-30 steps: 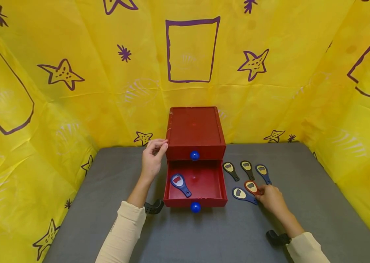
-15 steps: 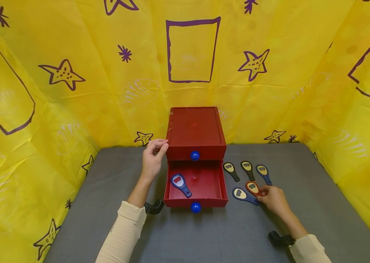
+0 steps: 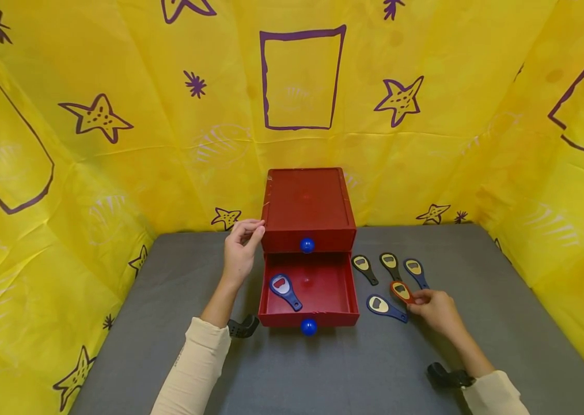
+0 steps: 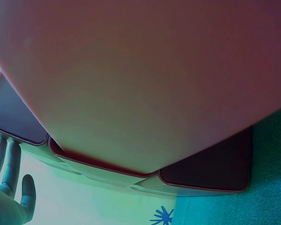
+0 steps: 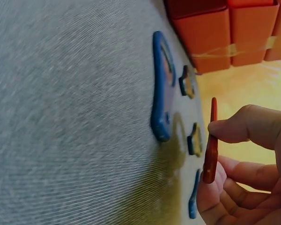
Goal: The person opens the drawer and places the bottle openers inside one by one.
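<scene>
A red two-drawer box [image 3: 308, 203] stands at the back of the grey table. Its lower drawer [image 3: 308, 287] is pulled out and holds a blue bottle opener [image 3: 284, 290]. My left hand [image 3: 241, 252] rests against the box's upper left front corner, fingertips on the edge. My right hand [image 3: 436, 309] pinches a red bottle opener [image 3: 402, 291] by its handle, lifted off the table; in the right wrist view the red opener [image 5: 210, 140] is edge-on between thumb and fingers. A blue opener [image 3: 386, 307] lies just left of that hand.
Three more openers [image 3: 390, 267] lie in a row right of the drawer. Blue knobs [image 3: 308, 327] mark both drawer fronts. Yellow cloth walls [image 3: 116, 144] close in the table on three sides. Bare grey surface [image 3: 333, 374] spreads in front.
My right hand has raised the red opener off the table and drawn slightly right. The left hand and box are unmoved.
</scene>
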Tool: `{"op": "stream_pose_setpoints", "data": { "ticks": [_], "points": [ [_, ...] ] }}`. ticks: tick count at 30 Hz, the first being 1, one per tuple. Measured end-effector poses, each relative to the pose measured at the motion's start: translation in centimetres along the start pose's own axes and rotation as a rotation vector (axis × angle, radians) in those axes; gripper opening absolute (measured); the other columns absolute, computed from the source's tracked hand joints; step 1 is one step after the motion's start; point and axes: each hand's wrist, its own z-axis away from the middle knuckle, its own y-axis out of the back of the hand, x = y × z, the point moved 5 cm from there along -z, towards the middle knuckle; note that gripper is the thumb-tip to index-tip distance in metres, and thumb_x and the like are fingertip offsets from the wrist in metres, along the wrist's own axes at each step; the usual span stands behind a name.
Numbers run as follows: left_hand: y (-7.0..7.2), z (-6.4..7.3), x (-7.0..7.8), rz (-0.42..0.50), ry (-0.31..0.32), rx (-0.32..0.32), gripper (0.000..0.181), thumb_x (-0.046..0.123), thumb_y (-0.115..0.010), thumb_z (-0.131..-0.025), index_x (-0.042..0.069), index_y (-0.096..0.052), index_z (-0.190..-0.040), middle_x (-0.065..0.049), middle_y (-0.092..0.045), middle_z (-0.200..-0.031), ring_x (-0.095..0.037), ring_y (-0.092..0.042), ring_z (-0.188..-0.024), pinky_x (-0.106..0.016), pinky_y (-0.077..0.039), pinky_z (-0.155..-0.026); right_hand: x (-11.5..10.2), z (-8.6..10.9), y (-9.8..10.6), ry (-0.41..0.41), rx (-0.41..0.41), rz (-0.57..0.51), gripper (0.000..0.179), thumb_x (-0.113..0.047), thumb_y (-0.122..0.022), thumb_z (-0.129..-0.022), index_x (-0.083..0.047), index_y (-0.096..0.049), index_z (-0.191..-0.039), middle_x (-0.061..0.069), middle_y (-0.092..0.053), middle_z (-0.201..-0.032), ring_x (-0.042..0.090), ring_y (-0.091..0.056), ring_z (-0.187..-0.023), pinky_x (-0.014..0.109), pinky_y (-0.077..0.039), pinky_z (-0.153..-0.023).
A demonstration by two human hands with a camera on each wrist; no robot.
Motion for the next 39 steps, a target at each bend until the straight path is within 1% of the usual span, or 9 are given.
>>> {"op": "stream_pose_setpoints", "data": {
  "ticks": [9, 16, 18, 19, 26, 28, 32, 37, 39],
  "points": [
    [0.0, 0.0, 0.0, -0.004, -0.005, -0.001, 0.024, 0.004, -0.061, -0.094, -0.014, -0.064, -0.110, -0.029, -0.057, -0.116, -0.001, -0.056, -0.091, -0.012, -0.049, -0.083, -1.2, 0.1, 0.9, 0.012, 0.002, -0.066, 0.028, -0.005, -0.076, -0.077, 0.013, -0.068, -0.097, 0.017, -0.071, -0.082, 0.005, -0.057, -0.063, 0.020, -0.047, -0.055],
    [0.0, -0.1, -0.2, 0.014, -0.004, 0.019, 0.023, 0.001, -0.061, -0.093, -0.015, -0.064, -0.109, -0.026, -0.058, -0.112, 0.000, -0.056, -0.089, -0.011, -0.048, -0.082, -2.9, 0.2, 1.3, -0.052, -0.087, -0.251, 0.034, -0.008, -0.073, -0.084, 0.014, -0.064, -0.108, 0.014, -0.071, -0.089, 0.005, -0.061, -0.066, 0.021, -0.052, -0.060],
    [0.0, -0.2, -0.2, 0.017, -0.005, 0.019, 0.023, 0.001, -0.061, -0.093, -0.015, -0.063, -0.109, -0.026, -0.058, -0.112, 0.001, -0.056, -0.089, -0.011, -0.048, -0.081, -3.6, 0.1, 1.5, -0.052, -0.092, -0.280, 0.035, -0.008, -0.073, -0.084, 0.014, -0.063, -0.110, 0.012, -0.071, -0.089, 0.006, -0.060, -0.067, 0.021, -0.052, -0.061],
    [0.0, -0.2, -0.2, 0.017, -0.007, 0.017, 0.023, 0.000, -0.061, -0.093, -0.016, -0.063, -0.109, -0.026, -0.057, -0.112, 0.001, -0.056, -0.089, -0.011, -0.048, -0.081, -3.9, 0.1, 1.6, -0.048, -0.088, -0.285, 0.035, -0.008, -0.073, -0.084, 0.014, -0.063, -0.110, 0.012, -0.071, -0.088, 0.005, -0.060, -0.067, 0.021, -0.052, -0.061],
    [0.4, -0.9, -2.9, 0.026, -0.015, 0.032, 0.021, 0.001, -0.064, -0.091, -0.013, -0.066, -0.107, -0.025, -0.060, -0.113, -0.002, -0.057, -0.092, -0.014, -0.049, -0.083, -5.8, 0.4, 2.1, -0.021, -0.084, -0.316, 0.037, -0.007, -0.074, -0.083, 0.013, -0.063, -0.112, 0.011, -0.070, -0.089, 0.004, -0.061, -0.068, 0.020, -0.052, -0.063],
    [0.5, -1.0, -3.0, 0.018, -0.023, 0.033, 0.020, 0.003, -0.066, -0.091, -0.010, -0.068, -0.106, -0.022, -0.061, -0.111, -0.004, -0.057, -0.094, -0.016, -0.049, -0.084, -6.2, 0.6, 2.3, -0.013, -0.083, -0.328, 0.037, -0.006, -0.074, -0.083, 0.014, -0.063, -0.112, 0.011, -0.070, -0.089, 0.004, -0.061, -0.069, 0.020, -0.053, -0.063],
    [0.7, -1.1, -2.9, -0.015, -0.063, 0.021, 0.020, 0.008, -0.069, -0.090, -0.005, -0.071, -0.105, -0.018, -0.063, -0.108, -0.007, -0.058, -0.100, -0.018, -0.049, -0.089, -7.1, 0.8, 2.7, 0.010, -0.073, -0.339, 0.036, -0.006, -0.074, -0.083, 0.014, -0.063, -0.112, 0.010, -0.069, -0.088, 0.003, -0.061, -0.071, 0.019, -0.054, -0.065],
    [1.0, -1.2, -2.4, -0.070, -0.124, -0.002, 0.021, 0.008, -0.071, -0.088, -0.004, -0.073, -0.105, -0.019, -0.064, -0.109, -0.006, -0.056, -0.104, -0.016, -0.045, -0.094, -8.7, 0.8, 3.3, 0.060, -0.068, -0.320, 0.034, -0.006, -0.074, -0.083, 0.012, -0.064, -0.110, 0.010, -0.067, -0.087, 0.005, -0.061, -0.070, 0.020, -0.054, -0.064],
    [1.0, -1.1, -1.7, -0.086, -0.116, -0.022, 0.022, 0.005, -0.071, -0.087, -0.005, -0.072, -0.106, -0.022, -0.064, -0.110, -0.006, -0.055, -0.105, -0.015, -0.044, -0.095, -9.3, 0.6, 3.4, 0.078, -0.071, -0.305, 0.034, -0.008, -0.075, -0.083, 0.011, -0.065, -0.109, 0.011, -0.067, -0.087, 0.006, -0.061, -0.070, 0.022, -0.054, -0.063]
  ]
}}
